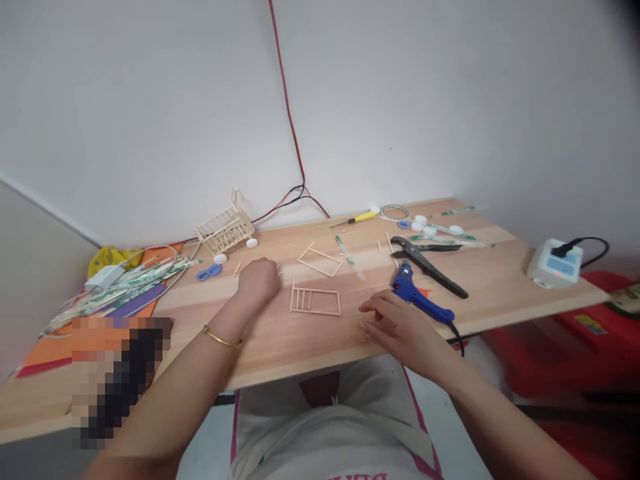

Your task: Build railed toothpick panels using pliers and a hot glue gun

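Observation:
My left hand point(260, 280) rests low over the table with its fingers curled. A pale tip shows beside the fingers, but what they hold, if anything, is hidden. To its right lies a small stick frame with several crossbars point(316, 311). Behind that lies a plain rectangular stick frame point(320, 259). My right hand point(393, 323) hovers near the table's front edge, fingers apart and holding nothing I can see. Just beyond it lies a blue glue gun point(420, 297). A small stick cart point(227, 230) with white wheels stands at the back left.
Black-handled cutters point(430, 263) lie behind the glue gun. A yellow-handled screwdriver point(363, 218), a wire coil point(395, 213) and white caps point(429, 230) sit near the wall. At right is a white power socket box point(555, 263); at left, packaged sticks point(125, 283) on coloured sheets.

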Action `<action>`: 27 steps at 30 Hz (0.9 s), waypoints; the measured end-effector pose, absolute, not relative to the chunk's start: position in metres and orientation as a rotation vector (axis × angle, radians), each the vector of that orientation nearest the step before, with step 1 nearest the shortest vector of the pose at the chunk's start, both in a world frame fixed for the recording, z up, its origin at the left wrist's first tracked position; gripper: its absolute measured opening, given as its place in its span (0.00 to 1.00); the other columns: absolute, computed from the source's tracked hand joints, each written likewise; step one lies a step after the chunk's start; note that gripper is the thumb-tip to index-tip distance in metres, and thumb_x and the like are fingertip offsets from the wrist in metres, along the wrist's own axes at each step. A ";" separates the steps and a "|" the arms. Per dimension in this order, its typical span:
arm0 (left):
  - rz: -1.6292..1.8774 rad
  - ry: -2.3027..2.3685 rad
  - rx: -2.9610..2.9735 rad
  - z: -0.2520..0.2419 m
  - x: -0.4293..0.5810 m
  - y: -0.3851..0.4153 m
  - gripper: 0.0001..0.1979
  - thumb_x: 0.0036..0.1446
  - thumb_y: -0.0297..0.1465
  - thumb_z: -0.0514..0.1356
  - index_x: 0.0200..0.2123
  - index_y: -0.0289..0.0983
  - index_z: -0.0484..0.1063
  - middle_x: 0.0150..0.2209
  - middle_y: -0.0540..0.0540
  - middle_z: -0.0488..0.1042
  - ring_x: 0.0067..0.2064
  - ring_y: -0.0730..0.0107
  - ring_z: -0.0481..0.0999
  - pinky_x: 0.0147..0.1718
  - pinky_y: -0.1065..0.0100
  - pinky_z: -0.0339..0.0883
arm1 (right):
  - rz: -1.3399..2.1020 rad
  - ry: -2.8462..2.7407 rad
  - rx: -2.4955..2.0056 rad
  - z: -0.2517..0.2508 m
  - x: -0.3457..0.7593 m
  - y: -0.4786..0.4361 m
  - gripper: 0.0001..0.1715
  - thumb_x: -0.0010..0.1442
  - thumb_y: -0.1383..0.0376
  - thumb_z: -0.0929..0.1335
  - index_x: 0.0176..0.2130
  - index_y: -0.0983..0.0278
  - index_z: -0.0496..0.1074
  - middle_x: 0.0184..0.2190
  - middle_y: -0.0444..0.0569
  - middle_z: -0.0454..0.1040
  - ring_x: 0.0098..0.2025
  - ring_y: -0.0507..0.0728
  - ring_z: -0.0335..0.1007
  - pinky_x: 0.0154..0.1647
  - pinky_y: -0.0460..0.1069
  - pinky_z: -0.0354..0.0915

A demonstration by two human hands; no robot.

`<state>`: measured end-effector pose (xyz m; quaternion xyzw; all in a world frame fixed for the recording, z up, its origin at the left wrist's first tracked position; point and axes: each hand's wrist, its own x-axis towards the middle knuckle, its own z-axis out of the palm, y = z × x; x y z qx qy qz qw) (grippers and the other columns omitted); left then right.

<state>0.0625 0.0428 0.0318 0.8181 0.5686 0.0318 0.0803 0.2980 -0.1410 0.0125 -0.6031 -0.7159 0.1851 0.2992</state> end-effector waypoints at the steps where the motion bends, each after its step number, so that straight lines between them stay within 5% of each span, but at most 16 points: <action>1: 0.113 1.697 2.420 0.032 0.064 0.045 0.07 0.46 0.26 0.56 0.25 0.33 0.74 0.35 0.33 0.76 0.43 0.50 0.74 0.42 0.59 0.62 | 0.487 -1.902 -1.600 0.013 0.299 -0.142 0.10 0.60 0.65 0.66 0.43 0.62 0.69 0.41 0.51 0.69 0.39 0.56 0.69 0.40 0.52 0.66; 5: 0.257 1.633 2.254 0.039 0.068 0.038 0.04 0.46 0.28 0.57 0.23 0.35 0.71 0.31 0.38 0.76 0.40 0.55 0.74 0.38 0.62 0.63 | 0.488 -1.892 -1.587 0.013 0.299 -0.142 0.09 0.60 0.65 0.66 0.42 0.62 0.70 0.40 0.51 0.70 0.38 0.56 0.69 0.38 0.52 0.66; 13: 0.407 1.234 1.702 0.033 0.088 -0.013 0.12 0.50 0.36 0.59 0.35 0.34 0.68 0.27 0.46 0.76 0.25 0.75 0.72 0.23 0.73 0.63 | 0.518 -1.816 -1.433 0.013 0.275 -0.115 0.04 0.59 0.69 0.66 0.36 0.63 0.71 0.33 0.47 0.73 0.33 0.53 0.68 0.36 0.49 0.64; 19: 0.592 0.934 1.015 0.028 0.089 -0.029 0.19 0.41 0.32 0.68 0.37 0.36 0.68 0.23 0.52 0.73 0.23 0.78 0.69 0.21 0.77 0.56 | 0.394 -1.857 -1.254 0.013 0.255 -0.097 0.08 0.60 0.71 0.66 0.39 0.62 0.73 0.34 0.48 0.74 0.37 0.53 0.70 0.37 0.48 0.64; 27: 0.508 0.958 1.056 0.021 0.080 -0.056 0.10 0.49 0.34 0.63 0.32 0.34 0.72 0.20 0.52 0.69 0.21 0.79 0.65 0.21 0.75 0.55 | 0.192 -2.210 -0.944 0.006 0.256 -0.101 0.08 0.62 0.69 0.65 0.38 0.60 0.73 0.36 0.45 0.74 0.37 0.51 0.66 0.40 0.47 0.60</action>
